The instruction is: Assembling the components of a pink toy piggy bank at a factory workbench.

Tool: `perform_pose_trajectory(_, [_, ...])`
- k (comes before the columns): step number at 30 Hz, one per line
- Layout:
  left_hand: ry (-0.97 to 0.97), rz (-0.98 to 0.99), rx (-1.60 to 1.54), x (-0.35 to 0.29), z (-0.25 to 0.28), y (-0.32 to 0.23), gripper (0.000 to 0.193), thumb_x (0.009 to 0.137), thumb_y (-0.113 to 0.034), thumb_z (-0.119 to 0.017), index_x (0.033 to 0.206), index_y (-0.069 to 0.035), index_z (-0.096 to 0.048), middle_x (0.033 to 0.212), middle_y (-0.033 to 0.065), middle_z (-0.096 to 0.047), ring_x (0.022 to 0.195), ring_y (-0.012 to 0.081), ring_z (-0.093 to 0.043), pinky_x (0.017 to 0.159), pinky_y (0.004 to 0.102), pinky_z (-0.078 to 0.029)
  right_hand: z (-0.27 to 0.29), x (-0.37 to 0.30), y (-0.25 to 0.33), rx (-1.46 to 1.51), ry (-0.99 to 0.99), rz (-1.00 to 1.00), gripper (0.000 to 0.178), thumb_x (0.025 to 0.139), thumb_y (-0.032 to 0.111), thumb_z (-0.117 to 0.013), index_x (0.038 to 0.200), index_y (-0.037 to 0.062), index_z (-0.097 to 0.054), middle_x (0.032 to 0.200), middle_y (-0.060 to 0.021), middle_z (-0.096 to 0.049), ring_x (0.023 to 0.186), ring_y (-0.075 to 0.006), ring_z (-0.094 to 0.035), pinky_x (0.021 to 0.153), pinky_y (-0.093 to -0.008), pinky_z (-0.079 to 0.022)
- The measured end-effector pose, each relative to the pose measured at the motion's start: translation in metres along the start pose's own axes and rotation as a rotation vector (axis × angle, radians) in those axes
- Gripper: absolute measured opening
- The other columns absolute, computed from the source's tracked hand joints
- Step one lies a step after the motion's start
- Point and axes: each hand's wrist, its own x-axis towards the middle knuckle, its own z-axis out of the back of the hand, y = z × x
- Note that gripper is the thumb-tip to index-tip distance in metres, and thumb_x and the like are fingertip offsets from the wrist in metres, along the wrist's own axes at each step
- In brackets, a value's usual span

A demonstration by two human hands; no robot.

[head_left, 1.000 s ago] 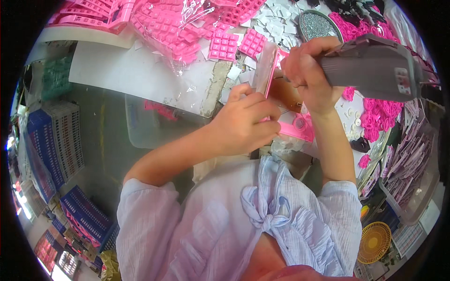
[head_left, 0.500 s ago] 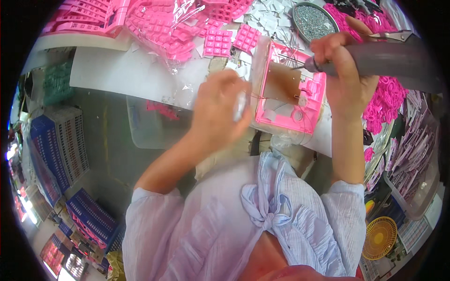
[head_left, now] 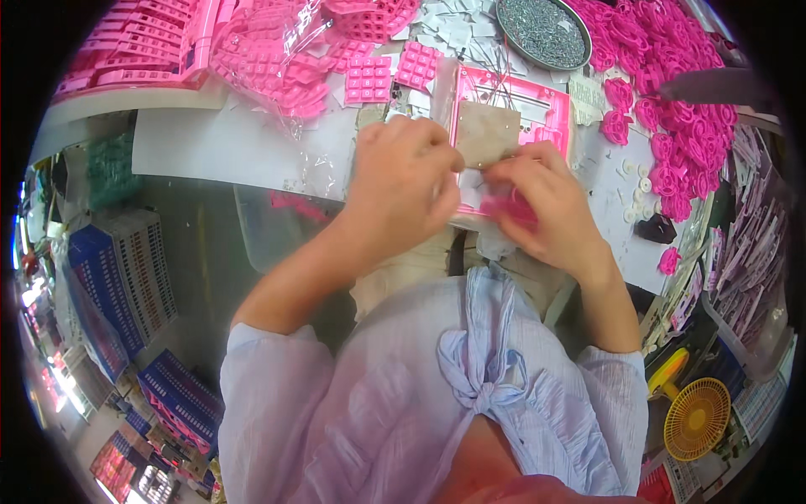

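Note:
A pink plastic housing (head_left: 554, 105) lies in front of me with its inside facing up. A tan board (head_left: 487, 134) sits in it, and thin wires (head_left: 501, 80) rise from its far end. My left hand (head_left: 407, 172) is at the housing's near left side with its fingers curled closed; what is between them is hidden. My right hand (head_left: 546, 202) is over the near part of the housing. Its fingers are closed on a blurred pink piece (head_left: 514, 208), whose kind I cannot make out. To the right hangs a dark grey power screwdriver (head_left: 718, 89), apart from both hands.
Pink keypads (head_left: 368, 80) and a plastic bag of pink parts (head_left: 285, 76) lie at the far left. A round dish of small screws (head_left: 544, 32) stands at the back. Bundled pink cords (head_left: 672, 109) are heaped at right, near small white discs (head_left: 642, 185). Blue crates (head_left: 105, 277) stand lower left.
My right hand has let go of the power screwdriver and come down to the housing's near part, now with a pink piece. The left hand has moved slightly right, toward the housing.

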Motion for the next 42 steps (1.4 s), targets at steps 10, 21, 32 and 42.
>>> perform_pose_trajectory(10, [-0.075,0.023,-0.024,-0.012,-0.002,0.002,0.015,0.075,-0.007,-0.070,0.089,-0.013,-0.070,0.095,0.0023,-0.061,0.092,0.0225,-0.057,0.085,0.0401,-0.037,-0.005,0.024,-0.010,-0.168,0.077,0.147,0.018,0.077,0.012,-0.075,0.090,0.0066,-0.065,0.089,-0.0069,-0.063,0.091,-0.0299,-0.057,0.078,-0.0390,-0.052])
perform_pose_trajectory(21, [0.072,0.004,-0.192,0.011,-0.012,0.014,0.013,0.076,-0.014,-0.078,0.089,-0.012,-0.074,0.100,-0.0001,-0.060,0.092,0.0198,-0.054,0.087,0.0380,-0.035,-0.006,0.020,-0.020,0.019,-0.039,-0.058,0.011,0.083,0.013,-0.071,0.089,0.0059,-0.066,0.087,-0.0076,-0.065,0.088,-0.0296,-0.055,0.079,-0.0397,-0.048])
perform_pose_trajectory(32, [0.052,0.056,-0.219,0.010,-0.017,0.010,0.012,0.075,-0.020,-0.078,0.083,-0.015,-0.071,0.100,-0.0013,-0.058,0.097,0.0205,-0.053,0.087,0.0433,-0.030,-0.009,0.017,-0.019,0.034,-0.066,-0.056,0.012,0.079,0.012,-0.072,0.086,0.0056,-0.065,0.083,-0.0067,-0.063,0.086,-0.0289,-0.054,0.076,-0.0395,-0.047])
perform_pose_trajectory(42, [-0.054,0.181,-0.225,0.010,-0.029,0.004,0.005,0.074,-0.015,-0.071,0.079,-0.014,-0.070,0.106,0.0030,-0.056,0.102,0.0244,-0.052,0.089,0.0444,-0.030,-0.015,0.020,-0.018,0.006,-0.154,0.032,0.014,0.075,0.007,-0.071,0.085,0.0067,-0.062,0.079,-0.0058,-0.060,0.083,-0.0291,-0.053,0.074,-0.0395,-0.046])
